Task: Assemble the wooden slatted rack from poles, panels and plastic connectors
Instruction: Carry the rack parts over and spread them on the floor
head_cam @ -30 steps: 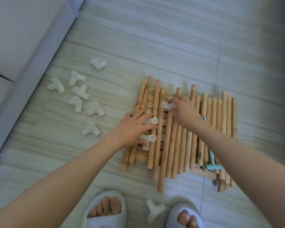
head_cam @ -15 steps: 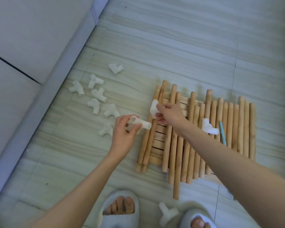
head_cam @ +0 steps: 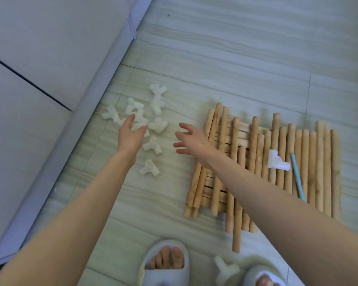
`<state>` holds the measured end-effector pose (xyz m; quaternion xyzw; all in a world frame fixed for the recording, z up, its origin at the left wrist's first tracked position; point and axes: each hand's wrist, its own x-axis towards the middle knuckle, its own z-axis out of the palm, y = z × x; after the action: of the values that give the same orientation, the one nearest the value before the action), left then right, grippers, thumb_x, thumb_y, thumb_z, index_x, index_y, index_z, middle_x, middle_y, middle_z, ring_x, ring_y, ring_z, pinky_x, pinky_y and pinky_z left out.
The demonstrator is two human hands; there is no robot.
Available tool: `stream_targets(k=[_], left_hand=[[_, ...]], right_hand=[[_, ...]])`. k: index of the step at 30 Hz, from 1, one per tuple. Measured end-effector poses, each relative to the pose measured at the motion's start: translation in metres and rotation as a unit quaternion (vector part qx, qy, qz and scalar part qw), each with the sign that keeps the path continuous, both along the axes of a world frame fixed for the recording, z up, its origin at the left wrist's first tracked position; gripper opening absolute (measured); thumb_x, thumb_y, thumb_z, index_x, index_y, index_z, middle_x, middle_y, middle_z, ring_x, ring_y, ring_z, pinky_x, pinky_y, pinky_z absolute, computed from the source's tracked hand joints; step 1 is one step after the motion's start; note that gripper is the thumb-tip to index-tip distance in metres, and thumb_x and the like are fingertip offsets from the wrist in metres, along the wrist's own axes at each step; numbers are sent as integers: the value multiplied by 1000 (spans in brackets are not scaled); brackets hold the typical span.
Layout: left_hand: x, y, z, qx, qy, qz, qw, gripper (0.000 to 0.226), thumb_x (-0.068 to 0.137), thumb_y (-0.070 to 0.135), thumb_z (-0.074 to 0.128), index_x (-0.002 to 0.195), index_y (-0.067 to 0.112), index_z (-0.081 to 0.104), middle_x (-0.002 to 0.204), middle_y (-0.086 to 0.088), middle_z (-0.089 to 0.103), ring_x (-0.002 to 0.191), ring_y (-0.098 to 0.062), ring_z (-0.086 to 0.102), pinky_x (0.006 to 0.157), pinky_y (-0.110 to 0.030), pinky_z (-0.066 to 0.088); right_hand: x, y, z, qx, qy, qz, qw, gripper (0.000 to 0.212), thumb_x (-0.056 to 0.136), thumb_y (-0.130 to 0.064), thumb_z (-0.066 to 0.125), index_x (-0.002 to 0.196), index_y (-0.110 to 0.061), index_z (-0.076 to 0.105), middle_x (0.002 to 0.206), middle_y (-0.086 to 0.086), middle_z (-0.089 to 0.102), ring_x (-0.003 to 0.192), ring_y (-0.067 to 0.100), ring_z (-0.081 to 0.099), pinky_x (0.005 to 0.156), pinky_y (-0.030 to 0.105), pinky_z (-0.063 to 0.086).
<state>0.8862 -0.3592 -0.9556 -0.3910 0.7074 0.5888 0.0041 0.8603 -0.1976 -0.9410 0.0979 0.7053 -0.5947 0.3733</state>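
Covering most of the view: pale tiled floor (head_cam: 225, 58), with a grey wall panel (head_cam: 39, 69) at the left edge. Wooden poles (head_cam: 310, 168) lie side by side on slatted panels (head_cam: 243, 134) at right. On the poles: one white L connector (head_cam: 276, 161) and, just beside it, a teal tool (head_cam: 297, 176). Left of the poles, a loose pile of white connectors (head_cam: 153, 124) on the floor. Left hand (head_cam: 130, 133) sits over the pile, fingers relaxed, touching connectors, gripping none that I can see. Right hand (head_cam: 191, 140) hovers between pile and poles, fingers spread, empty. Grey slippers (head_cam: 165, 267) at the bottom edge, one more connector (head_cam: 225, 272) between them. No containers in view.
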Motion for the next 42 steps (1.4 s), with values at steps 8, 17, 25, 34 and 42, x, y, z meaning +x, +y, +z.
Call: stream_targets(k=[8,17,25,34,42], left_hand=[[80,69,-7,-177,11,-255,950,45,93,7,49,138,9,42,144,-10,41,132,-23,39,106,-28,29],[166,103,-19,-293,-19,-600,744,58,97,16,42,150,13,17,156,-18,-5,145,-31,11,115,-33,20],[175,101,-28,-283,-7,-587,758,60,98,14,41,150,15,10,157,-12,-12,146,-26,-1,118,-33,13],[170,92,-15,-123,-1,-411,903,38,98,7,40,134,12,49,142,-6,46,133,-20,39,101,-16,29],[156,74,9,41,71,-242,967,30,93,29,52,120,42,45,113,16,53,98,-8,60,81,-30,53]], right_hand=[[54,55,27,43,13,-1,999,19,97,-20,46,109,-9,57,89,6,64,71,15,60,67,26,54],[184,128,3,342,156,462,803,32,94,-27,49,121,-11,55,118,12,60,106,29,56,81,35,46],[229,127,-35,398,168,512,742,63,81,-31,68,130,-10,34,130,13,39,119,30,42,87,41,45],[184,118,-9,271,72,298,913,53,80,-39,70,122,-12,51,112,6,60,98,22,56,77,30,46],[109,44,24,112,40,-8,993,29,90,-33,60,102,-8,52,102,11,61,89,28,63,75,40,57]])
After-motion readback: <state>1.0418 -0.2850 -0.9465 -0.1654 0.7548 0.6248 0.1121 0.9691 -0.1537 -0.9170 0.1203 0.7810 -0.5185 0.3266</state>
